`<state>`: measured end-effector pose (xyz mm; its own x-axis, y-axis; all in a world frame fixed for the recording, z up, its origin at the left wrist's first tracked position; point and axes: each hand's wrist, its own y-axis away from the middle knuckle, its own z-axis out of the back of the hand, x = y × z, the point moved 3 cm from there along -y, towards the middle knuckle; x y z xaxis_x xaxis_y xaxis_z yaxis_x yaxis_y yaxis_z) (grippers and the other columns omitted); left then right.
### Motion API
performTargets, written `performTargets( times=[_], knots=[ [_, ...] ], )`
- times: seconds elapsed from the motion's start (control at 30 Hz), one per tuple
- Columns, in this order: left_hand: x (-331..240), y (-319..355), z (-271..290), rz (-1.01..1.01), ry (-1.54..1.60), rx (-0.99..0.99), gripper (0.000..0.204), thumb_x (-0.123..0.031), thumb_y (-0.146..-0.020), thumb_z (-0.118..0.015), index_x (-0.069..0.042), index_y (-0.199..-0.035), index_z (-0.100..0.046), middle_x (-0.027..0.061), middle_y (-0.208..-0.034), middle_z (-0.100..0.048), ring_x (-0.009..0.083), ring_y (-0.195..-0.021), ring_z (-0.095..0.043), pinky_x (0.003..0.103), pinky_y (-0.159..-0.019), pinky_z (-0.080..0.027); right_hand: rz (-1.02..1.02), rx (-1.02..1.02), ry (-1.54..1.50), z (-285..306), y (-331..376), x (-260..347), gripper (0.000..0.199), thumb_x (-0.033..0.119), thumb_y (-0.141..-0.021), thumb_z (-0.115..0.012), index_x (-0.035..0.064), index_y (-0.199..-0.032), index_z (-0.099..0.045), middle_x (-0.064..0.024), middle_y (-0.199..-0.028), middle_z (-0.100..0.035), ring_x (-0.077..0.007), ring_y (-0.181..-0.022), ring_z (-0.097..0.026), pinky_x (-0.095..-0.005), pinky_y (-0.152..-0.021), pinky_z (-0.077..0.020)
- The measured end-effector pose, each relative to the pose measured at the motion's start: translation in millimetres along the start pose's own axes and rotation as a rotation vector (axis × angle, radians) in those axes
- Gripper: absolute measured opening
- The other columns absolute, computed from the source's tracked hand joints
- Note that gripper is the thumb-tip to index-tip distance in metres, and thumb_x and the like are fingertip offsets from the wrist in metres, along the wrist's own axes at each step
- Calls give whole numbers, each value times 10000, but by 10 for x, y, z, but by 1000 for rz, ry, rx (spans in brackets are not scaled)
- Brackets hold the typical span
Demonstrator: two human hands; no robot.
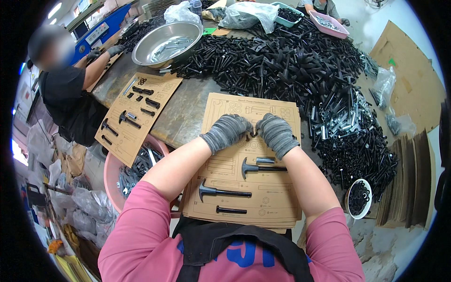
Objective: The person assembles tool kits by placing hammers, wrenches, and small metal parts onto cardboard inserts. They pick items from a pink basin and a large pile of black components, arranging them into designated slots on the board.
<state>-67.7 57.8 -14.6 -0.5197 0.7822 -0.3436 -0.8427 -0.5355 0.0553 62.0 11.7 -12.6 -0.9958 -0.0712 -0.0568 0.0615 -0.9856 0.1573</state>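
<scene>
My left hand (229, 132) and my right hand (277, 135), both in grey knit gloves, meet over a brown cardboard sheet (213, 162) printed with part outlines. Their fingers are pinched together, fingertips almost touching. Small black parts (252, 135) show at and below the fingertips; their kind is unclear, and the gloves cover part of them. Below my hands lie a short silver tube (266, 160) and a black T-shaped piece with a curved head (256, 168), partly under my right forearm. Nearer me are a similar T-shaped piece (223, 191) and a black bolt (231, 210).
A large heap of black hardware (277, 61) covers the far table, with silver pieces (345, 117) at right. A metal bowl (141, 54) stands far left. Another cardboard sheet (127, 145) with parts lies left, over a pink tub (110, 174). A gloved co-worker (66, 89) works beyond it. A white bowl (360, 216) sits at right.
</scene>
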Motion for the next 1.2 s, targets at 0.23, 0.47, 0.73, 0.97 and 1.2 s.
performTargets(
  times=[0.23, 0.47, 0.73, 0.97, 1.2],
  knots=[
    [-143, 138, 13, 221, 237, 2, 451, -262, -674, -710, -36, -1032, -554, 128, -865, -633, 270, -831, -605, 344, -759, -468, 1, -41, -3, -14, 6, 5, 175, 94, -772, -542, 97, -922, -633, -118, -989, -569, -260, -930, -585, -358, -760, -498],
    [-182, 63, -8, 220, 150, -11, 329, -197, -756, -602, -52, -1048, -558, 139, -877, -631, 282, -841, -602, 352, -764, -471, -17, -64, -1, 5, 44, 22, 141, 114, -772, -544, 86, -875, -636, -114, -963, -573, -253, -901, -589, -353, -743, -498],
    [-29, -71, 23, 113, 110, -40, 372, -145, -761, -627, -65, -1112, -535, 153, -959, -608, 284, -862, -594, 353, -765, -475, -47, -101, -2, -36, 73, 23, 150, 124, -768, -552, 93, -892, -630, -104, -948, -571, -244, -887, -587, -347, -753, -491],
    [-164, -102, -37, 157, 145, 85, 266, -192, -754, -629, -89, -998, -604, 125, -896, -634, 287, -871, -590, 357, -785, -462, -53, -84, -30, -44, 62, 12, 180, 123, -777, -548, 90, -933, -631, -109, -955, -574, -251, -906, -585, -354, -767, -489],
    [-147, -96, -66, 210, 158, 66, 309, -207, -747, -646, -92, -1029, -596, 121, -936, -633, 277, -876, -595, 345, -795, -462, -51, -78, -17, 22, 105, 26, 176, 130, -783, -539, 90, -927, -631, -109, -962, -575, -247, -907, -585, -358, -762, -490]
  ],
)
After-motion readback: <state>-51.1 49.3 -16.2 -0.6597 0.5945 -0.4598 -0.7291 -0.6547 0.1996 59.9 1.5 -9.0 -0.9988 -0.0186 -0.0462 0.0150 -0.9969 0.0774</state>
